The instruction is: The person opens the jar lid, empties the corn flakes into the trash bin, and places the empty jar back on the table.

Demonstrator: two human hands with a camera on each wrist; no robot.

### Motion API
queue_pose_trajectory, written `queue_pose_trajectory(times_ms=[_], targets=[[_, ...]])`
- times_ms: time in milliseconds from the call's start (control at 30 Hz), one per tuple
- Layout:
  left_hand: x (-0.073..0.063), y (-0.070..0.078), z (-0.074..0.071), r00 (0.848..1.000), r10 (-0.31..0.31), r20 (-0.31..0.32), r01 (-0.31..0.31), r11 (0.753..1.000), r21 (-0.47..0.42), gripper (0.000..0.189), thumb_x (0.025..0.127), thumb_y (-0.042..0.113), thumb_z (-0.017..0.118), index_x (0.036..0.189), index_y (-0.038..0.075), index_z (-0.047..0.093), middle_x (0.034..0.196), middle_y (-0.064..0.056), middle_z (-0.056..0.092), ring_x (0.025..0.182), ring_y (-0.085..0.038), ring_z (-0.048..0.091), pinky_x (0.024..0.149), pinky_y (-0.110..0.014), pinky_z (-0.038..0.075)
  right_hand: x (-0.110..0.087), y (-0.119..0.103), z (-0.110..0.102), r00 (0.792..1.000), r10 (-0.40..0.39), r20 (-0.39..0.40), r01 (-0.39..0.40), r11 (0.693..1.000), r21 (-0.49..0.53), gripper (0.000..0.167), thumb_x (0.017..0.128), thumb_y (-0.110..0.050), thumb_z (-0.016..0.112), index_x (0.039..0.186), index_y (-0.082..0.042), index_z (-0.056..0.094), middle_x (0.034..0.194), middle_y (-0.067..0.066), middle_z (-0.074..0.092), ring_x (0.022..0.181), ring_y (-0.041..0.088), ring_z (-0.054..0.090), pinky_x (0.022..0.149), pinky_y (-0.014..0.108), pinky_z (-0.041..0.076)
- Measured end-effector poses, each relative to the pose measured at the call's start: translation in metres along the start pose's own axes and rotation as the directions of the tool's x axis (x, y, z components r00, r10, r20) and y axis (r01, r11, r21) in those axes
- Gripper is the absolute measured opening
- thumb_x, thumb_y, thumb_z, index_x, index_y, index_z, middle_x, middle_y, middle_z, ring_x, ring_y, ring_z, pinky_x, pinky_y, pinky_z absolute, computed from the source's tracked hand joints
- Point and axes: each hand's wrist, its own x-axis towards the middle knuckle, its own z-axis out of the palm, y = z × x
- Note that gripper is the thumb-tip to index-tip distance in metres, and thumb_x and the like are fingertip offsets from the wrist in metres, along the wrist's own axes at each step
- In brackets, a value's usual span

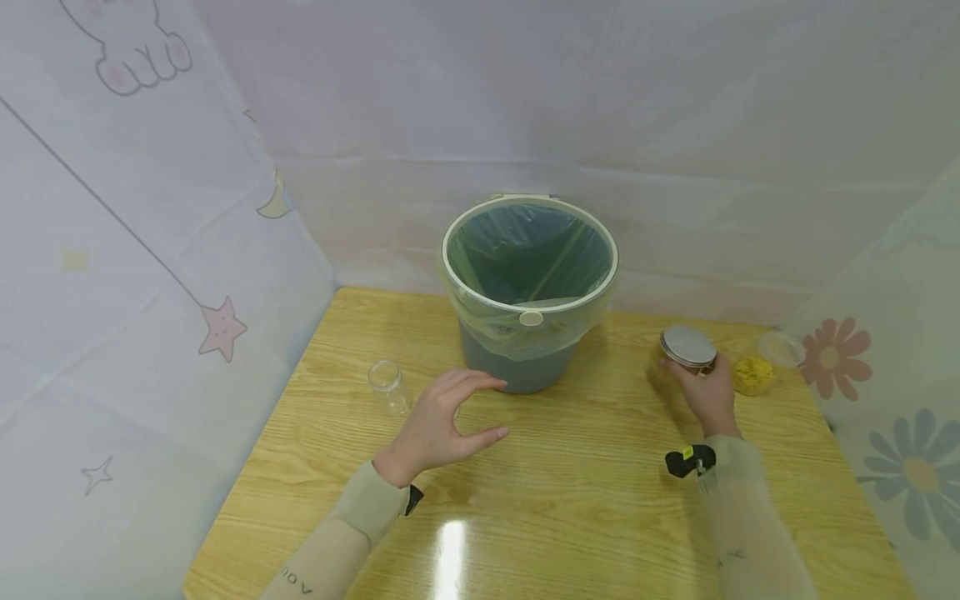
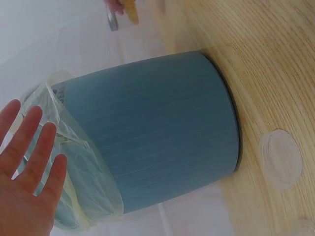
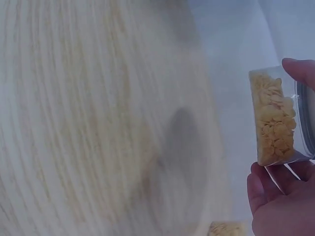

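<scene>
My right hand [image 1: 708, 396] grips a clear jar with a silver lid [image 1: 688, 346]. Yellow flakes [image 3: 275, 118] show through its wall in the right wrist view, with the thumb on one side and fingers on the other. The jar seems held above the table, its shadow falling apart from it. My left hand [image 1: 438, 421] hovers in front of the grey bin [image 1: 517, 367], thumb and fingers apart, nothing between them. A glass jar [image 1: 390, 387] without a lid stands left of that hand. Beside the bin's base lies a round clear lid [image 2: 281, 158].
A pale liner bag [image 1: 525, 333] folds over the bin's rim [image 1: 531, 315]. Right of my right hand stands another container of yellow flakes [image 1: 752, 377], with a clear round lid [image 1: 780, 348] by it. Fabric walls border the wooden table [image 1: 570, 517].
</scene>
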Motion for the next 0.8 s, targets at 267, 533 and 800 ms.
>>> queue_pose_trajectory(times_ms=[267, 533, 800], targets=[[0.001, 0.001, -0.001, 1.000, 0.003, -0.002, -0.003, 1.000, -0.006, 0.054, 0.087, 0.042, 0.080, 0.132, 0.015, 0.065, 0.124, 0.001, 0.066, 0.117, -0.016, 0.059, 0.100, -0.034, 0.046, -0.010, -0.032, -0.002, 0.995, -0.092, -0.036, 0.092, 0.996, -0.008, 0.093, 0.092, -0.044, 0.073, 0.158, -0.003, 0.021, 0.150, 0.020, 0.034, 0.129, 0.034, 0.038, 0.101, 0.051, 0.036], [0.002, 0.002, -0.002, 1.000, 0.001, -0.009, -0.001, 1.000, -0.008, 0.054, 0.087, 0.041, 0.080, 0.131, 0.015, 0.065, 0.124, -0.002, 0.067, 0.117, -0.017, 0.059, 0.100, -0.034, 0.046, -0.016, -0.060, -0.004, 0.970, -0.213, -0.118, 0.215, 0.977, 0.007, 0.082, 0.090, -0.030, 0.078, 0.156, -0.009, 0.033, 0.146, 0.012, 0.043, 0.123, 0.023, 0.043, 0.097, 0.035, 0.037], [0.002, 0.001, -0.002, 1.000, -0.001, -0.005, 0.001, 1.000, -0.006, 0.055, 0.087, 0.041, 0.080, 0.132, 0.015, 0.065, 0.126, 0.002, 0.065, 0.117, -0.016, 0.059, 0.101, -0.035, 0.046, -0.038, -0.103, -0.006, 0.926, -0.344, -0.158, 0.360, 0.929, 0.088, 0.073, 0.089, -0.013, 0.077, 0.152, -0.009, 0.040, 0.140, 0.005, 0.046, 0.122, 0.017, 0.044, 0.099, 0.028, 0.037]])
